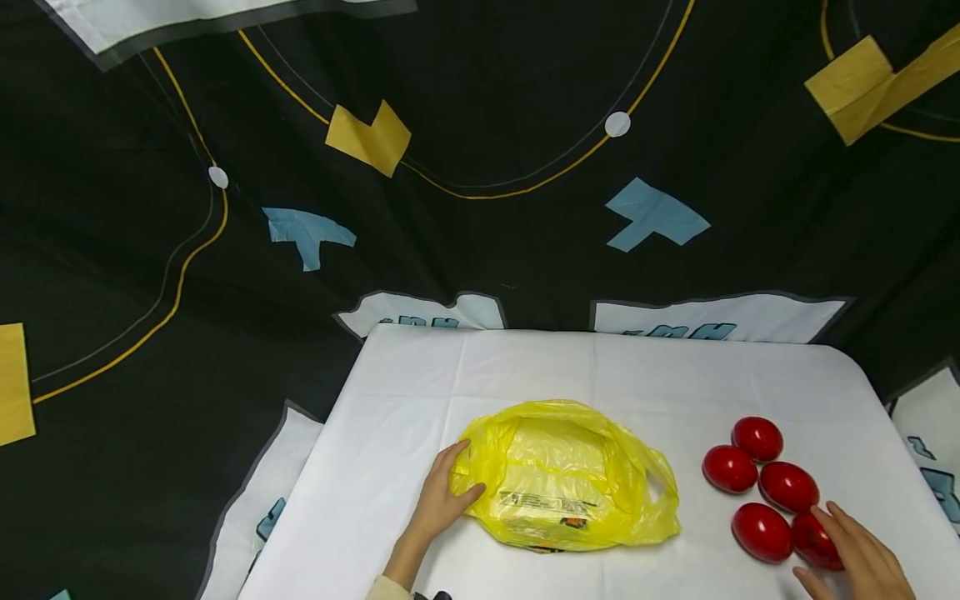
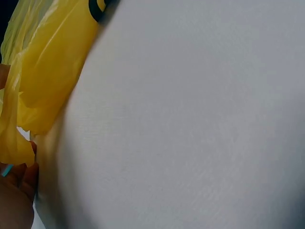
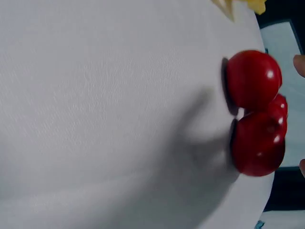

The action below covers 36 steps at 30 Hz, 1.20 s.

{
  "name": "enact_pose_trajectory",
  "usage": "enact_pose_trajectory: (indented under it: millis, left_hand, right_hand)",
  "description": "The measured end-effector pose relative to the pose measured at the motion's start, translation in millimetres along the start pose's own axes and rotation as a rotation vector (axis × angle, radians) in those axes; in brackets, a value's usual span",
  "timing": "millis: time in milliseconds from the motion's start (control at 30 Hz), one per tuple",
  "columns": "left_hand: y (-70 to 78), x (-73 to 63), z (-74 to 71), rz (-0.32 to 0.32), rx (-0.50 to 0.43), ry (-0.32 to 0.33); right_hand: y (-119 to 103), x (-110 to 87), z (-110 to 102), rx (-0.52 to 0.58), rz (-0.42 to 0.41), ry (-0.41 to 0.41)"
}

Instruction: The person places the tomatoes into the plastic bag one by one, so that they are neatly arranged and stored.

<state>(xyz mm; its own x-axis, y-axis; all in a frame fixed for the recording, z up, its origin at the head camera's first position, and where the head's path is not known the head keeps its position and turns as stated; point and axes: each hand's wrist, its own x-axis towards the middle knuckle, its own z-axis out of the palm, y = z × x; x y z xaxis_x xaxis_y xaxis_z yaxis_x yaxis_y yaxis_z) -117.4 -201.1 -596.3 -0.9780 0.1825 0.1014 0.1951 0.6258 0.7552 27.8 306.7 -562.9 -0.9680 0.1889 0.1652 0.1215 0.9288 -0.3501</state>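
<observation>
A yellow plastic bag (image 1: 555,475) lies on its side on the white table, a boxy shape showing through it and dark print along its near side. My left hand (image 1: 442,492) grips its left end, thumb over the plastic and fingers along the edge; the left wrist view shows loose folds of the bag (image 2: 52,71) beside that hand. At the right, several glossy red apples (image 1: 763,532) sit close together. Over the nearest right one (image 1: 816,542), my right hand (image 1: 858,554) spreads its fingers and thumb, partly covering it. Two fingertips appear beyond the apples (image 3: 257,148) in the right wrist view.
A white cloth covers the table (image 1: 645,367), with a stretch of it between bag and apples. Behind the table hangs a black curtain (image 1: 487,250) with yellow, blue and white patterns. A small dark object (image 1: 441,595) shows at the bottom edge near the left sleeve (image 1: 386,588).
</observation>
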Motion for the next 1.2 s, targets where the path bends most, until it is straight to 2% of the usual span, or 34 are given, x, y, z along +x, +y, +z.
enact_pose_trajectory:
  millis: [67, 233, 467, 833, 1200]
  left_hand:
    - [-1.7, 1.5, 2.3, -0.007, -0.002, -0.004]
    - [-2.2, 4.6, 5.5, -0.043, -0.008, -0.023]
    - [-2.6, 8.0, 7.4, -0.082, -0.026, -0.038]
    - [-1.7, 3.3, 6.5, -0.112, -0.059, -0.032]
    - [-4.3, 2.5, 8.2, -0.108, -0.071, -0.058]
  right_hand:
    - [3.1, 2.3, 0.0, 0.002, 0.052, 0.002]
    - [14.4, 9.5, 0.9, 0.022, 0.118, -0.016]
    - [28.2, 17.5, 2.8, 0.038, 0.252, -0.148]
    - [51.3, 25.6, 15.7, 0.125, 0.369, -0.348]
    - [74.4, 23.1, 44.3, 0.212, 0.454, -0.389]
